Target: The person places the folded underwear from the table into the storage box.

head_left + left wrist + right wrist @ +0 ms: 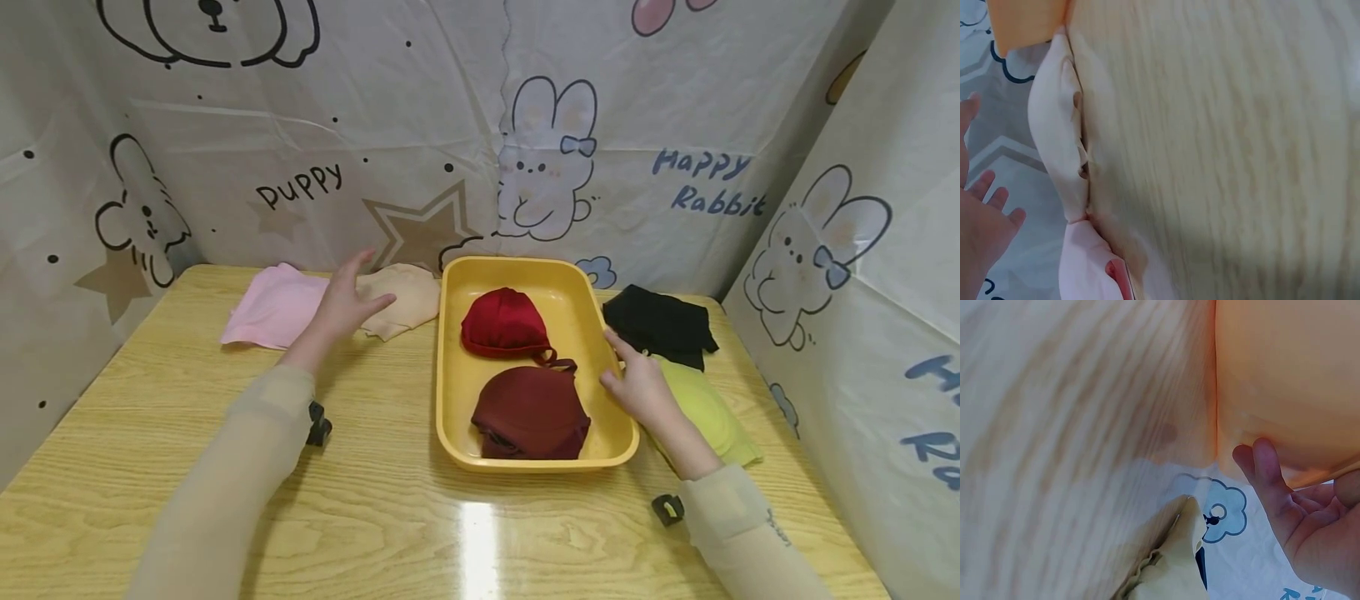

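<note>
A yellow plastic tray (446,367) stands mid-table, holding a bright red folded bra (504,323) with a maroon folded bra (531,408) nearer me. My right hand (647,390) grips the tray's right rim; its fingertips (1266,459) lie on the outer wall in the right wrist view, with the thumb over the rim. Spread and holding nothing, my left hand (341,304) is raised in front of a beige folded bra (408,300). That bra lies left of the tray, beside a pink one (273,308).
Right of the tray lie a black folded garment (660,321) and a yellow-green bra (701,408), partly behind my right forearm. White printed sheets (420,108) rise at the table's back and sides. Bare wood (360,500) shows at the front.
</note>
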### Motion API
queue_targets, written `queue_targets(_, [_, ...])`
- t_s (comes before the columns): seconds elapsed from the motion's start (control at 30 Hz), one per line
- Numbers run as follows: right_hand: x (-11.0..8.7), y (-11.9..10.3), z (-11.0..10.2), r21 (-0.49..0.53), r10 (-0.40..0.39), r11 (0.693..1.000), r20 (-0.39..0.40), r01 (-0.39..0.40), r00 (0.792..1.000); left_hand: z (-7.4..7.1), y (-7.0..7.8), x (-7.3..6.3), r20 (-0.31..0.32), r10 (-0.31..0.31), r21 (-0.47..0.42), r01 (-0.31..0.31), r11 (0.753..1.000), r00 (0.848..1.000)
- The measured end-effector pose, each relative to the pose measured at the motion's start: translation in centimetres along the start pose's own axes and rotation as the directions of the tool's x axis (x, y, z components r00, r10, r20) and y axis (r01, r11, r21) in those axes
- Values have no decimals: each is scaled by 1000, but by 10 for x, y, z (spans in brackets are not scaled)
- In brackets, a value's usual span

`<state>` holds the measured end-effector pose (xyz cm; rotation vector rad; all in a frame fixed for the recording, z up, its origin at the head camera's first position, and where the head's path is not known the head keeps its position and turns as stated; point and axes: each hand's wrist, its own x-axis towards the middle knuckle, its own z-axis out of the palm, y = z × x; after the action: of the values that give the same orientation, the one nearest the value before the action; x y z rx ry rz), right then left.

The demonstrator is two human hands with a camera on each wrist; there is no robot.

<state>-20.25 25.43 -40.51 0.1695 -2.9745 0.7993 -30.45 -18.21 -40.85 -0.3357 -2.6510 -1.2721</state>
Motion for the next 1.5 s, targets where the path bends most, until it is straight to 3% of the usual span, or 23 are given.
queue_targets(0.23, [0, 1, 0, 6, -14, 1000, -6, 14, 1000, 1, -5, 4, 77, -48, 43, 45, 998, 996])
queue_targets(0.57, [1, 3, 0, 14, -15, 1000, -7, 16, 1000, 7, -14, 13, 95, -79, 35, 76, 997, 992])
queue_targets(0.93, [0, 3, 0, 24, -16, 1000, -8, 16, 1000, 17, -23, 18, 158, -133, 100, 118, 988, 978])
queue_targets(1.3, [0, 2, 0, 29, -7, 1000, -7, 7, 1000, 16, -27, 17, 234, -149, 116, 125, 985, 961])
queue_targets(1.5, [0, 1, 0, 30, 1, 1000, 4, -1, 1000, 16, -29, 16, 246, -128, 116, 102, 988, 961])
